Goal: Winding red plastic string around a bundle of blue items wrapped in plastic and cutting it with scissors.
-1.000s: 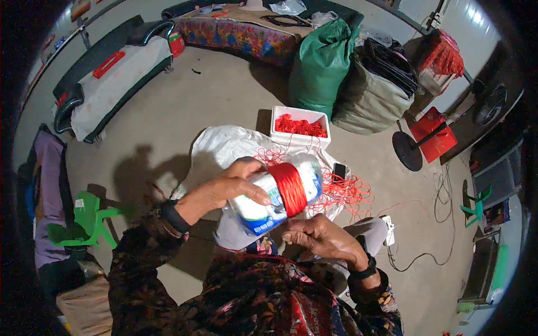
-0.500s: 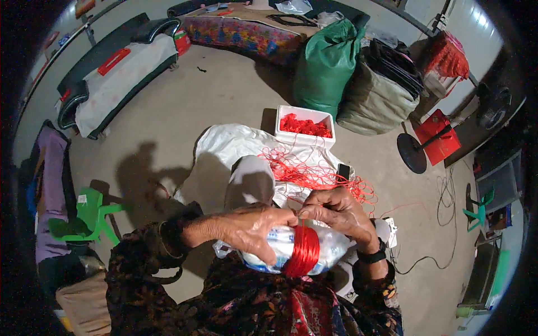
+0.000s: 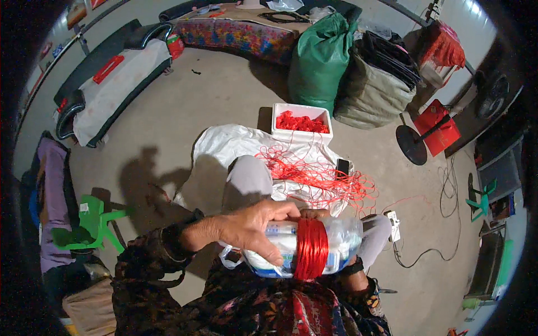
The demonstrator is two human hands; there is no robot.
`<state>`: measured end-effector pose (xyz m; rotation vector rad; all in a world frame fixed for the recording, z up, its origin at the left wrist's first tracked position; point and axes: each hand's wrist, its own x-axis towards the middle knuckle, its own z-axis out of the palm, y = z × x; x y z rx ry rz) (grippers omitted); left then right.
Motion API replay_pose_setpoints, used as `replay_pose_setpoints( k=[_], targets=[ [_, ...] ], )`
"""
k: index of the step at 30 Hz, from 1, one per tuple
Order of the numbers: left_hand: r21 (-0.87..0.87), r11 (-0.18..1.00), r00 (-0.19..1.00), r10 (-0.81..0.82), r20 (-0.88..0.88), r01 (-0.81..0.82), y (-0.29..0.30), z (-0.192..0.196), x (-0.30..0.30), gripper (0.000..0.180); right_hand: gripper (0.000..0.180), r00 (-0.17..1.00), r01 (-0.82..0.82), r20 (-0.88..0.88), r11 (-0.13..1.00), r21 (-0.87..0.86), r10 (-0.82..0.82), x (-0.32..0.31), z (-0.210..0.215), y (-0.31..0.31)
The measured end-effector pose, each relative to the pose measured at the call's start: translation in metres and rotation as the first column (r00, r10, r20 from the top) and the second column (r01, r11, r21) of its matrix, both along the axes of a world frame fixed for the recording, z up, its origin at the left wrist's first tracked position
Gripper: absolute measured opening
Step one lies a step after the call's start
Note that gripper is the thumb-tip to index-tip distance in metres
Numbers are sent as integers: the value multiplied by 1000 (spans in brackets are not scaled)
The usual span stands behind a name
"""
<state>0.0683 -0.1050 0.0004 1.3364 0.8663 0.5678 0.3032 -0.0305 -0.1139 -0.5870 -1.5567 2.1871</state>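
While a thick band of red cord [image 3: 311, 249] sits wound around its middle, the clear plastic-wrapped bundle with blue print [image 3: 297, 252] lies crosswise over the person's lap, close to the body. The left hand [image 3: 252, 227] lies over the bundle's left half, fingers curled down its near side and thumb across the top, gripping it. The right hand [image 3: 336, 263] is mostly hidden behind and under the bundle's right end, so whether its fingers grip cannot be told. Loose loops of thin red string [image 3: 319, 173] spread over a white plastic sheet [image 3: 224, 145] on the concrete floor beyond the knees, with a dark phone [image 3: 343, 166] lying among them. Farther out, touching the sheet's edge, stands a white foam box of red material [image 3: 301, 120], with a green sack [image 3: 319, 59] behind it.
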Motion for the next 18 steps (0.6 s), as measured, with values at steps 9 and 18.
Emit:
replay_pose_setpoints(
  k=[9,18],
  targets=[
    [45,955,954,290,72,-294,3,-1,-8,82,21,954,136,176,877,462,-241,18,26,-21],
    [7,887,887,461,34,-461,12,-1,-14,81,31,960,-24,276,965,262,-51,10,59,-37]
  ],
)
